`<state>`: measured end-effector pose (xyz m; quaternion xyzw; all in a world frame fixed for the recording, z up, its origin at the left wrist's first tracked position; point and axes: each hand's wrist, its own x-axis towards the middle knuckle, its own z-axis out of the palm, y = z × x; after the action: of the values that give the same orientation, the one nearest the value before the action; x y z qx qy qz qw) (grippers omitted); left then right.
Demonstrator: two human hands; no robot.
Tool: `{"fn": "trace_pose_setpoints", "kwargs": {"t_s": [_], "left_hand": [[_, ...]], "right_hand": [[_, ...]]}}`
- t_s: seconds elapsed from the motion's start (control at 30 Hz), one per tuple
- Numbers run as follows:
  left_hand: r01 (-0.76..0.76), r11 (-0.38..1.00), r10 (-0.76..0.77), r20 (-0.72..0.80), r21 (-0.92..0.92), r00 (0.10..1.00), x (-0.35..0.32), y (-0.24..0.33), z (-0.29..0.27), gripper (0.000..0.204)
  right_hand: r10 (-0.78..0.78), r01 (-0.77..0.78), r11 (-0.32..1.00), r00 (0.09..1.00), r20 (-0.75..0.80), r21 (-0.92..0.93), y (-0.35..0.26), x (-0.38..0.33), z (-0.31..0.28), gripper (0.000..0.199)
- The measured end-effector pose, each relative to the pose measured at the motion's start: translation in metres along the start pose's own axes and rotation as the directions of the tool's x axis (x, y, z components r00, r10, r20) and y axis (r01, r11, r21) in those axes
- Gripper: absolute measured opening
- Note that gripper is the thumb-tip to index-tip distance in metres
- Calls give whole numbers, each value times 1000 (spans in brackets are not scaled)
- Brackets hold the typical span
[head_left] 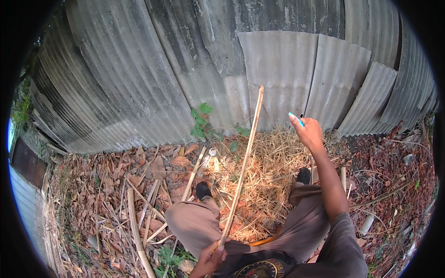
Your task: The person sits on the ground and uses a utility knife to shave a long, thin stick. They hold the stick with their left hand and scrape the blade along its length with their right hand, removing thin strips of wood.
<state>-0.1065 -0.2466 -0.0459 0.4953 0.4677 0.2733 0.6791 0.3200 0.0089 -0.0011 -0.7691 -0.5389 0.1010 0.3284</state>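
Note:
My left hand [211, 260], low in the head view, is closed round the lower end of a long, pale strip of split bamboo [243, 176]. From there the strip slants up and away, and its far tip looks rough and broken. Out to the right and higher up, my right hand [309, 133] is closed on a slim turquoise thing [297, 119]. Only part of that thing shows at the thumb and fingers, so its kind is not clear. The right hand is apart from the strip.
Corrugated grey sheets [282, 74] form a wall ahead. Pale shavings [269, 185] cover the ground between my feet. Dry leaves [111, 176] and a bamboo pole [136, 227] lie at the left. Brown litter [389, 180] spreads at the right, and a green plant [200, 123] grows by the wall.

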Motion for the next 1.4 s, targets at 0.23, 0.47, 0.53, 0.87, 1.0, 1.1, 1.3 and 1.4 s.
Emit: {"fn": "trace_pose_setpoints", "kwargs": {"t_s": [0.23,0.47,0.53,0.87,1.0,1.1,1.3,1.4], "left_hand": [[-152,950,174,56,-274,983,149,75,28,42],[-360,930,362,-20,72,932,214,109,46,36],[-414,898,422,-24,148,907,216,104,43,40],[-309,871,372,-100,383,923,198,83,35,47],[-328,767,424,-52,552,904,188,92,34,45],[-404,705,517,-32,583,856,192,87,28,43],[-376,700,507,-52,607,860,183,98,34,41],[-402,658,522,-1,636,853,178,91,36,43]], "right_hand": [[-404,405,913,914,30,-59,-44,-66,30,68],[-645,647,761,763,48,-55,-49,-77,42,69],[-682,683,726,730,50,-76,-46,-72,47,70],[-735,744,665,668,113,-68,-48,-83,61,67],[-687,682,722,727,2,-118,-44,-69,65,65],[-627,623,773,779,8,-118,-42,-60,64,63],[-681,675,721,732,18,-155,-39,-72,66,62],[-491,473,862,869,-65,-184,-27,-44,55,59]]}}
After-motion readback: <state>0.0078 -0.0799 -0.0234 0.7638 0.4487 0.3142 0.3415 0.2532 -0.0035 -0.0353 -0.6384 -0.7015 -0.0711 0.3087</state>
